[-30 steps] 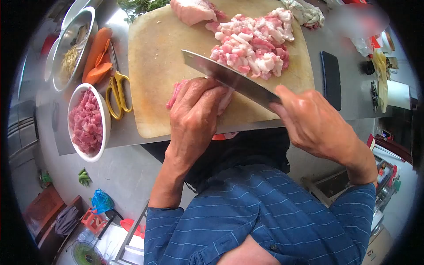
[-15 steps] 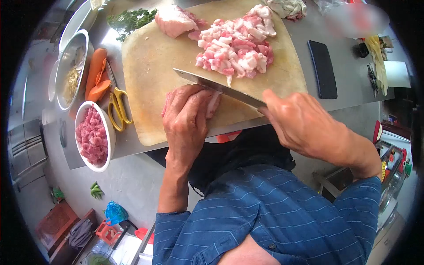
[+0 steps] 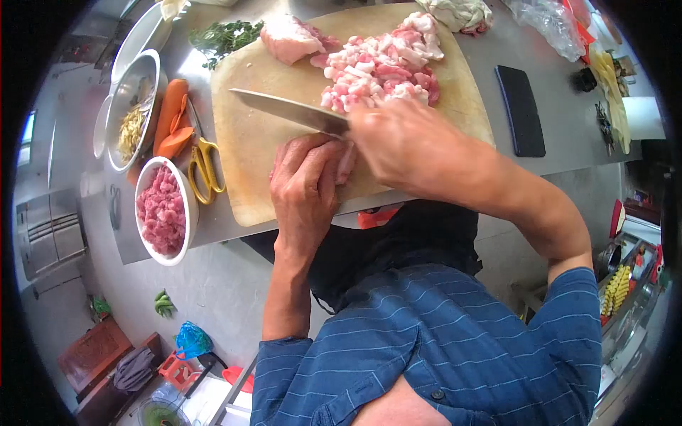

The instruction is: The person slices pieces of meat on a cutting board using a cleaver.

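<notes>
My right hand [image 3: 408,142] is closed round the handle of a knife [image 3: 288,111], whose wide blade points left across the cutting board [image 3: 245,170]. Under the curled fingers of my left hand [image 3: 305,181] lies a piece of raw meat [image 3: 346,165], pressed on the board near its front edge. The blade passes just beyond my left knuckles; whether it touches the meat is hidden by my hands. Behind the knife sits a heap of cut pink and white meat [image 3: 387,64]. A larger uncut chunk of meat [image 3: 290,40] rests at the board's back edge.
Left of the board are yellow-handled scissors [image 3: 206,170], a carrot [image 3: 170,110], a white bowl of minced meat [image 3: 186,206] and a metal bowl [image 3: 155,85] with pale shreds. Green herbs [image 3: 224,39] lie behind. A phone [image 3: 520,110] and a plastic bag [image 3: 550,28] are on the right.
My right hand has moved left and away from me, carrying the knife further left over the board. My left hand keeps its hold on the meat. The view has shifted slightly.
</notes>
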`<state>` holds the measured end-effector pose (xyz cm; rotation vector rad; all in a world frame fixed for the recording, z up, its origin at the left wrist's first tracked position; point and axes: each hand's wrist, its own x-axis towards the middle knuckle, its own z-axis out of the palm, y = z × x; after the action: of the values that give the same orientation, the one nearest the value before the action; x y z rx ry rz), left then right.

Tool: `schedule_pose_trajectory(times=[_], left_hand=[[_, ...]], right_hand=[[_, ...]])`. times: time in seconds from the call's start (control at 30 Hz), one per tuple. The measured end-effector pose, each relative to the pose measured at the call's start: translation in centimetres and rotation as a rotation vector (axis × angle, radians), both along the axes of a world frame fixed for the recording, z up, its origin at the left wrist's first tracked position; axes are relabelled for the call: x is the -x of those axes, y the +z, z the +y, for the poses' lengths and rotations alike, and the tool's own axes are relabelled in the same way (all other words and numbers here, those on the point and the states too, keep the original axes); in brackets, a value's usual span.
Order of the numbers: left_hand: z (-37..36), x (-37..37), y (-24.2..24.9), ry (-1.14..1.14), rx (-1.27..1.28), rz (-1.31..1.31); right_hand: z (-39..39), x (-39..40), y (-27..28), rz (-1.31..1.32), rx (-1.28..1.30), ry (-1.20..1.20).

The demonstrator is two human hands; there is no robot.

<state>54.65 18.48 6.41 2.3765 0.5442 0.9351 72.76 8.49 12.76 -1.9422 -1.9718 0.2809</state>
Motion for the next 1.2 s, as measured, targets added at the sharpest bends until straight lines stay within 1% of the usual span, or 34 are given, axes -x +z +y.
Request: schedule_pose_trajectory(times=[0.03,0.1,0.17,0.23,0.3,0.33,0.4,0.53,0.6,0.63,0.7,0.73,0.8,0.83,0.9,0.93,1.0,1.03,1.1,1.13,1.17,1.2], left_hand=[[0.1,0.0,0.0,0.008,-0.003,-0.001],[0.1,0.0,-0.1,-0.002,-0.005,-0.016],[0.3,-0.1,-0.1,-0.006,-0.015,-0.025],[0.3,-0.1,-0.1,-0.023,-0.028,-0.034],[0.2,-0.2,-0.1,-0.011,-0.025,-0.025],[0.2,-0.2,0.0,-0.013,-0.027,-0.026],[0.0,-0.1,0.0,0.002,0.001,-0.059],[-0.1,0.0,-0.4,0.008,0.003,-0.077],[-0.1,0.0,-0.4,-0.006,-0.071,-0.071],[-0.1,0.0,-0.4,-0.006,-0.071,-0.069],[0.0,0.0,-0.6,-0.012,-0.061,-0.066],[0.0,0.0,-0.6,-0.009,-0.058,-0.066],[0.0,0.1,-0.3,-0.025,-0.032,-0.041],[0.0,0.2,-0.1,-0.027,-0.034,-0.042],[-0.3,0.2,0.2,-0.008,-0.03,-0.025],[-0.3,0.2,0.2,-0.001,-0.034,-0.027],[-0.2,0.4,0.1,-0.013,-0.031,0.0],[-0.1,0.3,0.0,-0.003,-0.033,-0.001],[0.1,0.0,-0.3,-0.029,-0.03,-0.074],[0.0,0.1,-0.4,-0.026,-0.041,-0.084],[0.0,0.1,-0.4,-0.019,-0.04,-0.091],[0.0,0.0,-0.3,-0.005,-0.053,-0.115]], right_hand=[[-1.5,-0.5,0.6,-0.001,-0.003,0.008],[-4.3,-1.0,2.4,0.015,0.102,-0.098],[-6.7,-1.5,2.3,-0.022,0.064,-0.116],[-6.8,-1.4,2.9,-0.057,0.023,-0.147],[-6.0,-1.4,4.0,0.051,0.269,-0.354],[-6.0,-1.6,3.7,0.051,0.267,-0.356],[-5.9,-2.0,3.0,0.114,-0.022,-0.304],[-5.2,-1.2,3.7,0.163,0.041,-0.25],[-4.7,-1.3,3.1,0.096,0.099,-0.14],[-4.6,-1.2,2.6,0.098,0.099,-0.139],[-4.4,-1.1,1.6,-0.105,-0.034,-0.042],[-4.1,-1.0,1.5,-0.105,-0.03,-0.039],[-3.3,-0.4,1.4,-0.268,-0.282,0.04],[-2.4,-0.1,1.2,-0.269,-0.284,0.038],[0.0,0.4,0.7,-0.136,-0.214,0.135],[1.0,0.7,1.0,-0.137,-0.218,0.143],[2.6,1.2,1.5,-0.125,0.062,0.07],[2.9,0.8,1.2,-0.126,0.06,0.079],[2.8,-0.3,0.8,-0.091,-0.068,-0.02],[2.8,-0.6,1.5,-0.05,0.1,-0.174],[2.4,-1.0,1.7,-0.057,0.101,-0.166],[1.5,-1.6,1.9,0.021,0.076,-0.195]])
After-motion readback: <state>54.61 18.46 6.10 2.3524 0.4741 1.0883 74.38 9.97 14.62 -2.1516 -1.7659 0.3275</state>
